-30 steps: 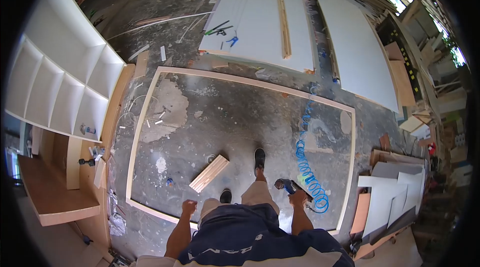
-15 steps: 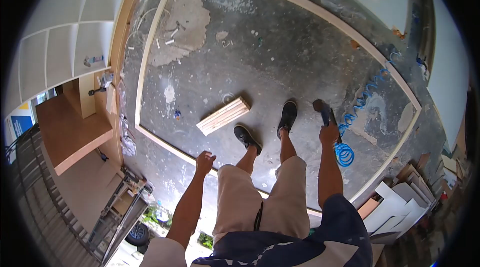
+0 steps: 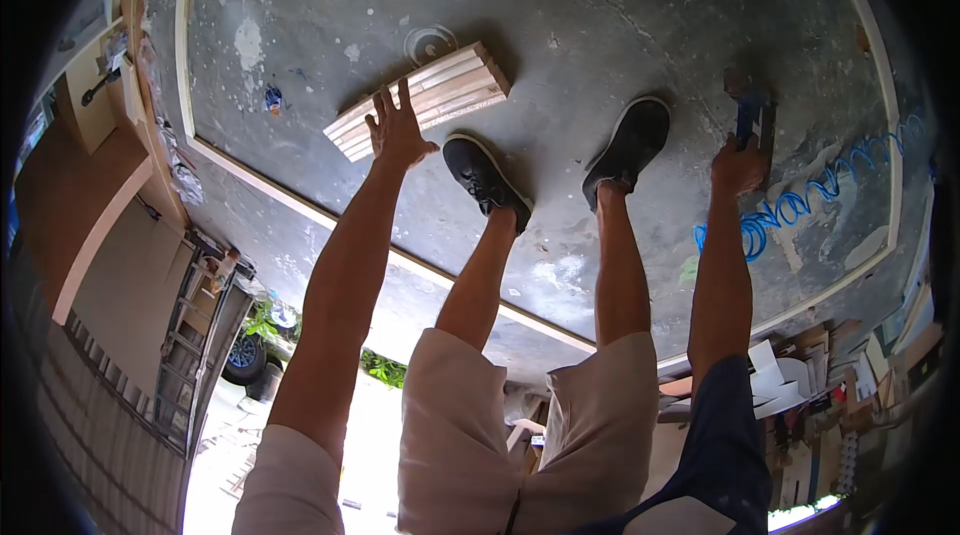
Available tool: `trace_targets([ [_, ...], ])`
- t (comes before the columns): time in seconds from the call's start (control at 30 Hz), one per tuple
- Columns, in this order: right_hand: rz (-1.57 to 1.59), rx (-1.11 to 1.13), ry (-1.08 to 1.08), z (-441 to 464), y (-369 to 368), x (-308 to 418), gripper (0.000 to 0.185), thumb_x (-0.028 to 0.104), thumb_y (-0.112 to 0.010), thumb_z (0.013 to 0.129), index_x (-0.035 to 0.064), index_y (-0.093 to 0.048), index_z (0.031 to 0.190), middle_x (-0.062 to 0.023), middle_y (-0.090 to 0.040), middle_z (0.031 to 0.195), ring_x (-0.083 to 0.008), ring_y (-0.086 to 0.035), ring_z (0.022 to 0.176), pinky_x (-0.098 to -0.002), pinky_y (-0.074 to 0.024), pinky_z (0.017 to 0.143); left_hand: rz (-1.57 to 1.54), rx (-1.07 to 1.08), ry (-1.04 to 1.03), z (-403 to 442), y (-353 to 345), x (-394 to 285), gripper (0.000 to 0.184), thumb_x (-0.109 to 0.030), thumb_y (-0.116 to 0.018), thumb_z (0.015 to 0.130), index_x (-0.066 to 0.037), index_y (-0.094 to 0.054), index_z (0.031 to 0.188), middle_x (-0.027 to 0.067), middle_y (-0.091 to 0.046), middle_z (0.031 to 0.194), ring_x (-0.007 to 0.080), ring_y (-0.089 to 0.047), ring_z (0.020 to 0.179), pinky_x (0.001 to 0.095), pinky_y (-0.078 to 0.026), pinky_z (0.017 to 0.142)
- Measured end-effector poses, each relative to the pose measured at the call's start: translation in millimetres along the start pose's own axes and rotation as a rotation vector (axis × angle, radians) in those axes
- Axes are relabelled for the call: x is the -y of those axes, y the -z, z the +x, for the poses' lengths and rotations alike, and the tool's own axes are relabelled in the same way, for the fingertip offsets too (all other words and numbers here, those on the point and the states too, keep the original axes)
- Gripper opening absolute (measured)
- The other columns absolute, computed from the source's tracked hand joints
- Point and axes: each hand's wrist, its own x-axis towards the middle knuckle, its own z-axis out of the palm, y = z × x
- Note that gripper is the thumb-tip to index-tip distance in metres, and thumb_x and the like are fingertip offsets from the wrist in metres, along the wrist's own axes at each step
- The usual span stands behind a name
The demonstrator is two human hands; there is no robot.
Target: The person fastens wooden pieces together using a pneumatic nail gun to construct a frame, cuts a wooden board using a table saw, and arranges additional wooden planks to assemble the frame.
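Note:
My left hand reaches down with its fingers spread over a bundle of light wooden strips on the concrete floor. Whether the fingertips touch the wood I cannot tell. Out to the right, my right hand is wrapped round the handle of a dark nail gun, held low above the floor. A coiled blue air hose trails beside that hand. Both my shoes stand between the bundle and the nail gun.
A large frame of thin wooden strips lies on the floor around my feet. Brown cabinet parts stand at the left. Board offcuts are piled at the lower right. A small blue object lies left of the bundle.
I have bent down closer to the floor. My left hand has gone from beside my knee to the wooden strips, its fingers spreading. The nail gun stays in my right hand.

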Motion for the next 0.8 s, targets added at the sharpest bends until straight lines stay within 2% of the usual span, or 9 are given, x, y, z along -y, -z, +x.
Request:
trace_targets([
  [0.2, 0.084, 0.068, 0.101, -7, -56, -17, 0.044, 0.033, -0.074, 0.083, 0.0022, -0.064, 0.114, -0.0233, -0.064, 0.101, -0.0419, -0.063, 0.097, -0.0531, -0.0482, 0.084, 0.124, -0.055, -0.113, 40, -20, -2, 0.149, -0.041, -0.098, 0.046, -0.021, -0.002, 0.158, 0.0264, -0.025, 0.156, 0.0451, -0.020, 0.147, 0.0696, -0.023, 0.112],
  [0.33, -0.096, 0.120, 0.216, -7, -68, -14, 0.050, 0.030, -0.072, 0.083, -0.0017, -0.063, 0.121, -0.0267, -0.064, 0.110, -0.0425, -0.060, 0.106, -0.0522, -0.0477, 0.091, 0.116, -0.054, -0.164, 56, -35, 6, 0.144, -0.036, -0.096, 0.052, -0.014, -0.001, 0.158, 0.0315, -0.035, 0.148, 0.0489, -0.034, 0.139, 0.0594, -0.028, 0.115],
  [0.43, 0.029, -0.057, 0.059, -33, -25, 42, 0.042, 0.023, -0.068, 0.082, -0.0002, -0.064, 0.117, -0.0235, -0.057, 0.118, -0.0397, -0.055, 0.111, -0.0488, -0.0440, 0.097, 0.061, -0.008, -0.232, 54, -17, 8, 0.139, -0.034, -0.094, 0.054, -0.009, -0.003, 0.156, 0.0328, -0.038, 0.144, 0.0497, -0.040, 0.134, 0.0543, -0.032, 0.115],
  [0.5, 0.189, -0.024, 0.231, -45, -26, 59, 0.039, 0.019, -0.067, 0.085, -0.0001, -0.063, 0.119, -0.0210, -0.058, 0.112, -0.0360, -0.058, 0.104, -0.0466, -0.0453, 0.094, -0.013, -0.023, -0.197, 56, -5, 0, 0.137, -0.035, -0.094, 0.054, -0.008, -0.006, 0.155, 0.0327, -0.039, 0.142, 0.0495, -0.041, 0.133, 0.0546, -0.034, 0.113],
  [0.53, 0.438, 0.156, 0.136, -60, 5, 99, 0.039, 0.014, -0.068, 0.086, -0.0034, -0.061, 0.120, -0.0203, -0.057, 0.111, -0.0332, -0.061, 0.093, -0.0422, -0.0498, 0.087, -0.068, -0.022, -0.161, 57, 1, -4, 0.136, -0.036, -0.094, 0.053, -0.007, -0.008, 0.154, 0.0326, -0.041, 0.140, 0.0493, -0.043, 0.131, 0.0549, -0.036, 0.112],
  [0.57, 0.591, 0.180, 0.224, -66, -33, 98, 0.039, 0.014, -0.070, 0.088, -0.0043, -0.059, 0.120, -0.0199, -0.060, 0.108, -0.0298, -0.064, 0.084, -0.0376, -0.0524, 0.078, -0.102, -0.044, -0.150, 57, 7, -10, 0.133, -0.037, -0.094, 0.052, -0.006, -0.012, 0.152, 0.0317, -0.046, 0.136, 0.0480, -0.048, 0.126, 0.0552, -0.040, 0.108],
  [0.6, 0.881, 0.354, 0.150, -80, -49, 114, 0.040, 0.019, -0.072, 0.089, -0.0036, -0.060, 0.119, -0.0196, -0.064, 0.106, -0.0268, -0.065, 0.084, -0.0351, -0.0531, 0.076, -0.117, -0.058, -0.135, 62, 7, -17, 0.133, -0.040, -0.094, 0.053, -0.005, -0.012, 0.152, 0.0307, -0.049, 0.131, 0.0465, -0.052, 0.121, 0.0541, -0.043, 0.104],
  [0.7, 1.137, 0.742, 0.034, -115, -45, 188, 0.052, 0.030, -0.070, 0.094, -0.0058, -0.053, 0.128, -0.0183, -0.064, 0.108, -0.0217, -0.066, 0.089, -0.0328, -0.0558, 0.074, -0.215, -0.035, -0.123, 68, 18, -41, 0.135, -0.049, -0.093, 0.053, -0.006, -0.013, 0.153, 0.0290, -0.052, 0.128, 0.0453, -0.056, 0.118, 0.0509, -0.046, 0.102],
  [0.8, 1.243, 0.879, -0.002, -139, -37, 257, 0.068, 0.040, -0.071, 0.092, -0.0075, -0.046, 0.133, -0.0204, -0.063, 0.109, -0.0203, -0.066, 0.092, -0.0304, -0.0564, 0.072, -0.318, -0.040, -0.208, 79, 12, -45, 0.128, -0.048, -0.095, 0.050, -0.009, -0.025, 0.150, 0.0255, -0.054, 0.129, 0.0443, -0.056, 0.119, 0.0517, -0.046, 0.101],
])
